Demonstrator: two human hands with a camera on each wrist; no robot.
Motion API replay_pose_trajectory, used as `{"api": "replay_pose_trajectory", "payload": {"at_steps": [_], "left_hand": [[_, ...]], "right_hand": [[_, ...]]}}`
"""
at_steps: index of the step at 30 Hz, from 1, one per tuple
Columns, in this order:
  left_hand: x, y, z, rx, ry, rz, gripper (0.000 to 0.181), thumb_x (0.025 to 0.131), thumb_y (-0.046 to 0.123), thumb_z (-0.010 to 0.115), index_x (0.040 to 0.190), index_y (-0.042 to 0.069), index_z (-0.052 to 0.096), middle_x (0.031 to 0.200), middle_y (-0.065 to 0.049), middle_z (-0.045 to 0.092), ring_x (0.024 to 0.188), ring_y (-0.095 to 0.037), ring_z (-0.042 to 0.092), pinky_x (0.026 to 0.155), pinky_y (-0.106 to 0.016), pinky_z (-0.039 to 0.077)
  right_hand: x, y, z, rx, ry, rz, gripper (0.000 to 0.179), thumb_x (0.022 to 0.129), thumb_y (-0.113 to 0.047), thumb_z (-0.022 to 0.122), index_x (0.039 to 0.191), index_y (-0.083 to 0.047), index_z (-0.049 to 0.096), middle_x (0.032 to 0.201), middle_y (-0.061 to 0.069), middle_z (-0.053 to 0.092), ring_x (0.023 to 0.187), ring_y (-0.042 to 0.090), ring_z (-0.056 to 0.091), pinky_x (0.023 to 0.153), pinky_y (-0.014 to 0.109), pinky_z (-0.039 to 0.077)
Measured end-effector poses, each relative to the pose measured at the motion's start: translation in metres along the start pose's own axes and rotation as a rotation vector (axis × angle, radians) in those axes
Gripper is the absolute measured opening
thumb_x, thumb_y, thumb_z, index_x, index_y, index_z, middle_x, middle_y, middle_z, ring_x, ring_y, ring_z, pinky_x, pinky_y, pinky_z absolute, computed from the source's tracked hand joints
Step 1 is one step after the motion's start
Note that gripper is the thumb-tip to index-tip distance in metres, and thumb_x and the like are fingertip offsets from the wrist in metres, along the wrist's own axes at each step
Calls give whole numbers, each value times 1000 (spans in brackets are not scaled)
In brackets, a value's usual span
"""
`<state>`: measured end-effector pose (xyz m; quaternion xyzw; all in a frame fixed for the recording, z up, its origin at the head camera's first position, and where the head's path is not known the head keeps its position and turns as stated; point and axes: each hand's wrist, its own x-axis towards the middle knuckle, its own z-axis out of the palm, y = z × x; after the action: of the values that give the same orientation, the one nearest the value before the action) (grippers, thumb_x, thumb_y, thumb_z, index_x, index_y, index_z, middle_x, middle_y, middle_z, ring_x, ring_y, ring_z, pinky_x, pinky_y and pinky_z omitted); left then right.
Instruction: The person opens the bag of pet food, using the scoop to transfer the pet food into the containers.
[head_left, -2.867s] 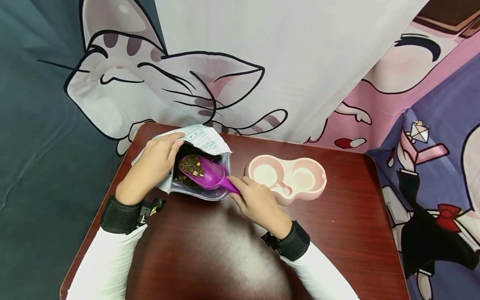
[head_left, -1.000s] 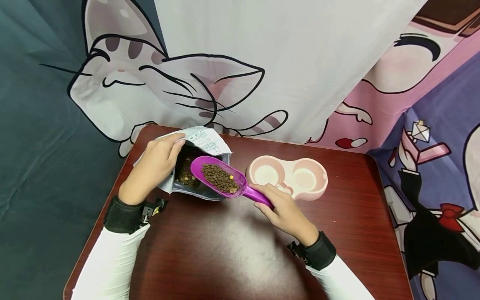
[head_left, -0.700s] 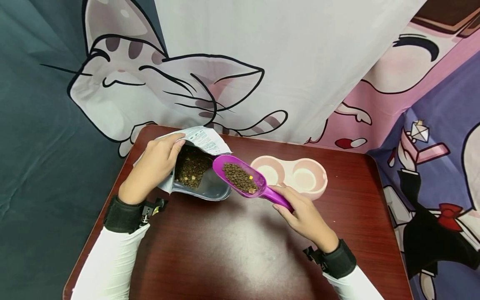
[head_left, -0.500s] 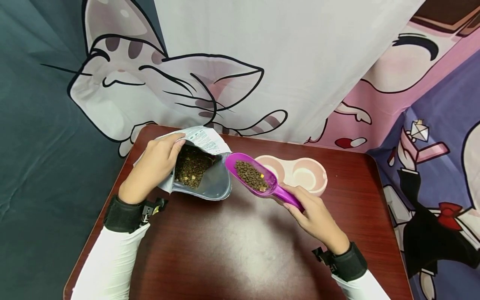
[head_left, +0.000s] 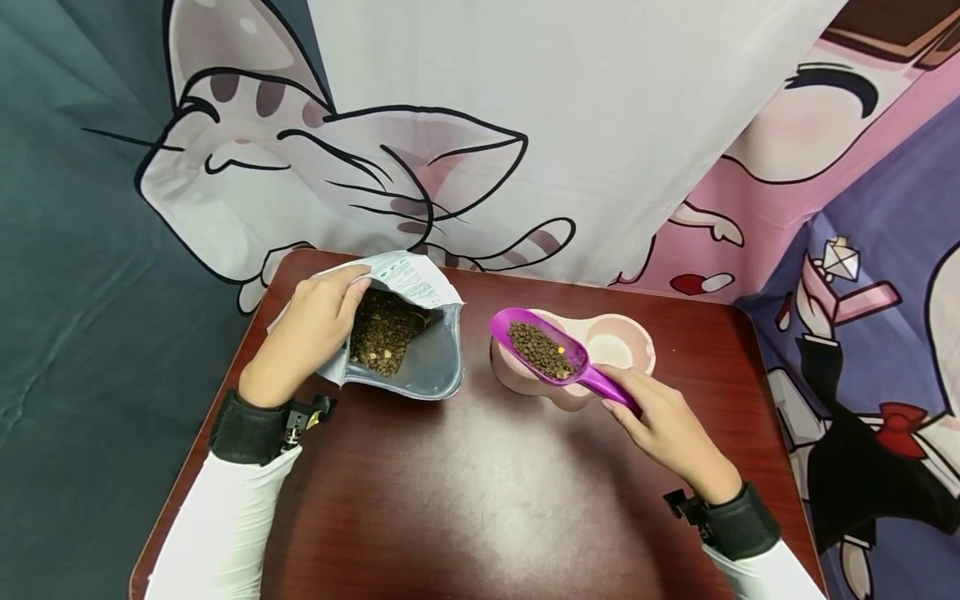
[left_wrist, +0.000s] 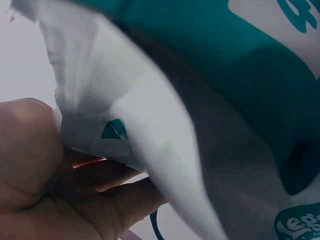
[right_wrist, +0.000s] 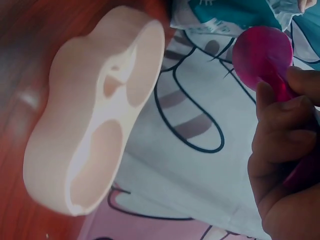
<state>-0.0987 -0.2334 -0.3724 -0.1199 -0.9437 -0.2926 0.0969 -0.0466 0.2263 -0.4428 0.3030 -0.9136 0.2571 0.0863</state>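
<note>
My right hand (head_left: 667, 425) grips the handle of a purple scoop (head_left: 508, 318) heaped with brown kibble (head_left: 540, 350). In the head view the scoop overlaps the left bowl of a pink double pet bowl (head_left: 641, 362); the right wrist view shows it raised above the bowl (right_wrist: 60, 125). My left hand (head_left: 307, 333) grips the top edge of an open pet food bag (head_left: 438, 367), keeping its mouth wide. More kibble (head_left: 386, 333) lies inside the bag. In the left wrist view, the fingers (left_wrist: 110, 200) curl at the bag's pale folded edge (left_wrist: 150, 115).
The reddish-brown table (head_left: 465, 500) carries the bag and the double bowl near its back edge. A cloth with cartoon cats (head_left: 420, 167) hangs right behind. Table edges run close to the left forearm and down the right side.
My right hand has lifted the loaded scoop out of the bag and carried it right, over the double bowl. My left hand stays at the bag's edge.
</note>
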Motion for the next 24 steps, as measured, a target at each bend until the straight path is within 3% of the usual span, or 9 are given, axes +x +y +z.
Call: {"api": "replay_pose_trajectory", "payload": {"at_steps": [5, 11, 18, 24], "left_hand": [[0, 0, 0, 4, 3, 8, 35, 110, 17, 48, 135, -3, 63, 135, -25, 65, 131, -44, 59, 111, -59, 44], [0, 0, 0, 1, 0, 10, 36, 110, 17, 48, 136, -4, 63, 135, -26, 65, 131, -43, 58, 111, -59, 43], [0, 0, 0, 0, -13, -4, 36, 111, 18, 47, 137, -3, 62, 136, -25, 65, 132, -42, 58, 111, -59, 44], [0, 1, 0, -1, -11, -5, 36, 111, 17, 47, 137, -3, 62, 135, -26, 65, 132, -42, 59, 111, -59, 44]], "right_hand": [[2, 10, -9, -67, -24, -17, 52, 86, -8, 82, 135, -13, 65, 110, 2, 72, 87, 16, 65, 73, 42, 55], [5, 19, -19, -148, -110, -1, 47, 88, -14, 81, 133, -10, 66, 101, 6, 70, 76, 14, 57, 64, 38, 50], [14, 28, -28, -199, -215, 45, 46, 88, -16, 81, 132, -10, 68, 101, 11, 73, 73, 20, 61, 60, 42, 52], [23, 31, -33, -232, -272, 38, 42, 89, -16, 80, 129, -9, 70, 103, 14, 74, 77, 29, 70, 60, 51, 55]]}}
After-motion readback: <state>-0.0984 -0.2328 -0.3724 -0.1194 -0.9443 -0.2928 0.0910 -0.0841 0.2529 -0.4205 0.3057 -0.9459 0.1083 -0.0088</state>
